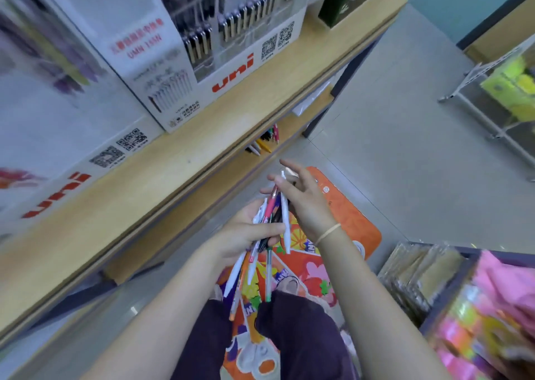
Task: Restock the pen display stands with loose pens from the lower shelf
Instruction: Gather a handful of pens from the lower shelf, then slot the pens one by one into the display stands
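Observation:
My left hand point(246, 235) grips a bundle of loose pens point(262, 252), white, pink, orange and green, fanning out downward. My right hand point(301, 203) touches the top of the bundle and holds a white pen point(285, 223) between thumb and fingers, its other fingers spread. More loose pens point(265, 142) lie on the lower shelf, just under the wooden upper shelf point(179, 162). Two white pen display stands marked "uni" stand on that upper shelf, one point(231, 76) filled with rows of dark pens, the other point(66, 154) at the left, blurred.
An orange cartoon mat point(347, 220) lies on the grey floor beneath my hands. At the lower right stands a rack with pink and clear packets point(463, 293). A white wire rack with yellow goods point(506, 84) stands at the far right. A dark green box point(344, 0) sits on the upper shelf.

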`<state>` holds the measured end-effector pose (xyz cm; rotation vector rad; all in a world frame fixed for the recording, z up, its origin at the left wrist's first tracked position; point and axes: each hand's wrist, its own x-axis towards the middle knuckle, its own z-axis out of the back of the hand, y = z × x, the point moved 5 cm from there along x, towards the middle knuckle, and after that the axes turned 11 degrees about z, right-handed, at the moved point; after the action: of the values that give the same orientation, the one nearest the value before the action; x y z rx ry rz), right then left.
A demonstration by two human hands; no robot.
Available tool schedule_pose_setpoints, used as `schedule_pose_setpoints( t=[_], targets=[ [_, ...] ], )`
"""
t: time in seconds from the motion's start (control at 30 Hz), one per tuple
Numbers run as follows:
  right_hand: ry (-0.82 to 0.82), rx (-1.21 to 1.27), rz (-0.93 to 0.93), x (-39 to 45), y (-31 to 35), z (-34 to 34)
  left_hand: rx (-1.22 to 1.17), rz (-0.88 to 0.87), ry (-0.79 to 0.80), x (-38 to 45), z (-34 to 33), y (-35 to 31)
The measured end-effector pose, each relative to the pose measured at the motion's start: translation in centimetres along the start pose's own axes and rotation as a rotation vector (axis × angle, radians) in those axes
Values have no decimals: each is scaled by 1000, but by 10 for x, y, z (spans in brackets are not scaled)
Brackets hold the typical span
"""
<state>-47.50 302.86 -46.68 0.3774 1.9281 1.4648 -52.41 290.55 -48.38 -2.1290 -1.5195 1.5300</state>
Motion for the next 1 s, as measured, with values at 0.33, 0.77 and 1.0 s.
schedule_pose_setpoints(
  t=[0.33, 0.77, 1.0],
  targets=[
    [103, -53, 202, -79, 188, -113, -81, -231, -6, -187, -46, -121],
    [440, -85, 136, -84, 238, -245, -521, -707, -789, -312, 29, -201],
    [621, -208, 49, -61, 230, -252, -755, -858, -1244, -306, 34, -213]
  ],
)
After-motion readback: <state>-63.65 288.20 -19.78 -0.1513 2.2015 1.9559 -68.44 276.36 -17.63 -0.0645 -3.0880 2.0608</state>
